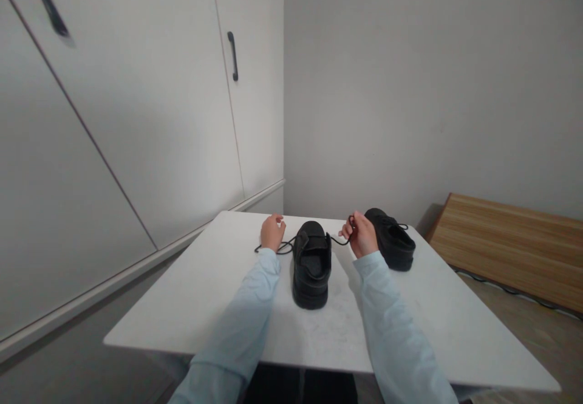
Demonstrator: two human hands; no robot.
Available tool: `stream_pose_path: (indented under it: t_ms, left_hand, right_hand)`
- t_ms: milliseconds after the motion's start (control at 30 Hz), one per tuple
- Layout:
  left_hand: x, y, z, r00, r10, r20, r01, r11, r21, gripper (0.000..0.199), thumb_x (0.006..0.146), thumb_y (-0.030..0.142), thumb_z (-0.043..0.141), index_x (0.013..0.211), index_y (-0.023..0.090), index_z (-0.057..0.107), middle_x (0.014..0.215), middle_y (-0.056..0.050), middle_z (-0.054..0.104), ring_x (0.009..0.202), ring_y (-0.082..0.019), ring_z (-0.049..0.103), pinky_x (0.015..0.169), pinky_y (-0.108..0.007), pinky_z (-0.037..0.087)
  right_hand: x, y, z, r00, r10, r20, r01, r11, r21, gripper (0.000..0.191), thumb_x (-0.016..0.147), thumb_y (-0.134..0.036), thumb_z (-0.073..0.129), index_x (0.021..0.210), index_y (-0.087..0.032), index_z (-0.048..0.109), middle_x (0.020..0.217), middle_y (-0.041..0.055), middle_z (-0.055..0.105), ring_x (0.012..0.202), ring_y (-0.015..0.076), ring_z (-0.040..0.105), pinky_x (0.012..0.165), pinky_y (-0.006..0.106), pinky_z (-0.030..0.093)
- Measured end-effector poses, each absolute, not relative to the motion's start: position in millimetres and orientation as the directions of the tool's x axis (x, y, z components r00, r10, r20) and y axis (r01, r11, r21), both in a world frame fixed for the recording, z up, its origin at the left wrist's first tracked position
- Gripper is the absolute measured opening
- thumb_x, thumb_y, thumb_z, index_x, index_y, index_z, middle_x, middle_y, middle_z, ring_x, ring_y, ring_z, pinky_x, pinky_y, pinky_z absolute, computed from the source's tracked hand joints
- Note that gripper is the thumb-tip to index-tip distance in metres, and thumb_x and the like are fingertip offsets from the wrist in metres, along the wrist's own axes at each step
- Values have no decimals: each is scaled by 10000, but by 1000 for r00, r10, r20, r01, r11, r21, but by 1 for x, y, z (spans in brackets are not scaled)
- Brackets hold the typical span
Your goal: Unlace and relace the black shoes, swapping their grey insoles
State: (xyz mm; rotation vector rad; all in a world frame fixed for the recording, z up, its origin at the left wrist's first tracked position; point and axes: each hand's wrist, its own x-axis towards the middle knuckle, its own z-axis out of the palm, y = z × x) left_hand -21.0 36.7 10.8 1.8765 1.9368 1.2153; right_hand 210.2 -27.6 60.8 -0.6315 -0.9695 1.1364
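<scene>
A black lace-up shoe (311,291) stands on the white table in front of me, heel towards me and its opening spread. My right hand (363,236) is closed on a black shoelace (339,242) that runs out from the shoe's right side. Left of the shoe, my left hand (272,232) hovers with loosely curled fingers, thumb and forefinger apart, and no lace visible between them. Another stretch of lace (286,248) loops from the shoe's left side and passes by the left wrist. Behind my right hand sits a second black shoe (394,243), its lace lying on top.
The white table (218,294) extends to both sides of the shoes. White cabinet doors (182,118) with dark handles rise on the left, and a grey wall (410,88) stands behind. A wooden board (514,246) leans at the right, with a dark cable (496,289) along its lower edge.
</scene>
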Motion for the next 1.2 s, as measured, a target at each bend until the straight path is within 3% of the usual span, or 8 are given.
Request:
stream_pose_path:
  t_ms: [100,200,600,800,900,1033,1133,1200]
  left_hand:
    - [-29,35,3,-225,913,341,876,37,480,320,807,284,512,1098,174,585,1099,-149,591,1053,-299,520,853,-409,411]
    - [-31,31,-2,-258,924,284,911,135,390,340,828,340,494,1122,188,574,1161,-157,540,1089,-340,472,848,-458,388]
    - [-32,34,-8,-221,916,333,957,138,256,330,844,397,499,1083,172,540,1028,-126,620,1018,-307,519,847,-445,338]
    - [-31,36,-8,-161,923,351,972,86,220,195,853,291,500,948,158,605,1024,-135,625,996,-305,540,820,-430,356]
    - [-27,38,0,-117,925,362,957,9,288,187,859,271,491,930,155,620,962,-122,652,960,-288,558,804,-408,380]
    - [-18,38,14,-16,904,428,853,-211,478,209,866,228,478,950,157,655,952,-108,672,931,-227,578,833,-343,404]
    - [-9,34,25,14,882,471,689,-351,635,223,854,226,491,923,146,688,932,-105,682,897,-202,593,847,-322,419]
    - [-2,30,31,6,916,402,479,-355,803,230,836,260,513,918,138,691,883,-94,691,826,-184,610,777,-303,455]
  right_hand:
    - [202,-27,56,50,953,298,-326,298,-897,393,710,-563,639,638,-211,481,421,-81,423,358,78,415,461,258,474]
    - [197,-27,54,15,955,296,-210,292,-933,420,694,-592,633,627,-206,481,456,-67,452,384,79,451,429,227,439]
    - [190,-31,56,3,949,315,-113,313,-943,439,675,-595,640,613,-187,492,523,-57,476,423,73,457,409,207,401]
    - [190,-30,55,-1,941,338,-74,337,-939,437,697,-605,613,614,-189,506,491,-52,486,413,83,457,409,216,401]
    - [189,-31,57,6,938,347,-56,347,-936,442,695,-609,612,611,-190,500,494,-50,488,412,82,457,405,217,400]
    - [188,-33,58,16,931,364,-28,365,-931,431,713,-596,599,617,-190,492,502,-52,488,412,80,457,405,216,396]
    - [187,-33,58,31,921,389,-4,390,-921,426,726,-588,588,613,-189,492,511,-49,487,425,81,457,403,215,395]
    - [187,-32,57,41,911,411,20,411,-911,426,729,-587,582,608,-187,497,508,-46,483,429,82,452,401,214,394]
